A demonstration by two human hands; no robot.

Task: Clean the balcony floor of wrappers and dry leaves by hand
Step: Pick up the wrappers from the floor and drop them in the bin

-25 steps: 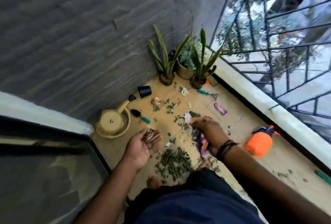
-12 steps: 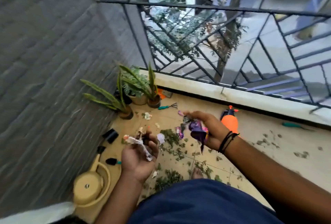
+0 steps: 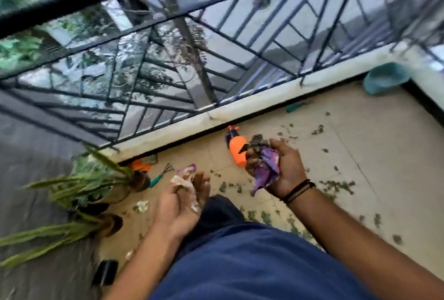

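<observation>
Purple wrapper [image 3: 265, 170], crumpled, sits in the palm of the right hand [image 3: 280, 167]; fingers curled round its upper part, with some dark leaf scraps bunched at the fingertips. Lower corner of the wrapper hangs free below the heel of the hand. Black bands on that wrist.

Pale crumpled wrappers [image 3: 183, 183] in the left hand [image 3: 182, 200], pinched between thumb and fingers; they stick out past the fingertips, and a white shred lies along the palm. Motion blur here, exact finger positions unclear.

Both hands held above the floor, well apart, palms roughly up.

Dry leaves [image 3: 336, 185] scattered over the beige balcony floor [image 3: 384, 143], thickest to the right of the right hand and near the person's dark blue clothing. A white scrap [image 3: 141, 206] lies on the floor left of the left hand.

Orange spray bottle [image 3: 236, 148] lying on its side just behind the right hand. Small teal-handled hand rake [image 3: 161, 174] near the potted plants [image 3: 91, 186] at left. Teal tool [image 3: 294, 107] by the railing kerb; teal basin [image 3: 384, 77] in the far corner. Black railing [image 3: 168, 42] along the edge.
</observation>
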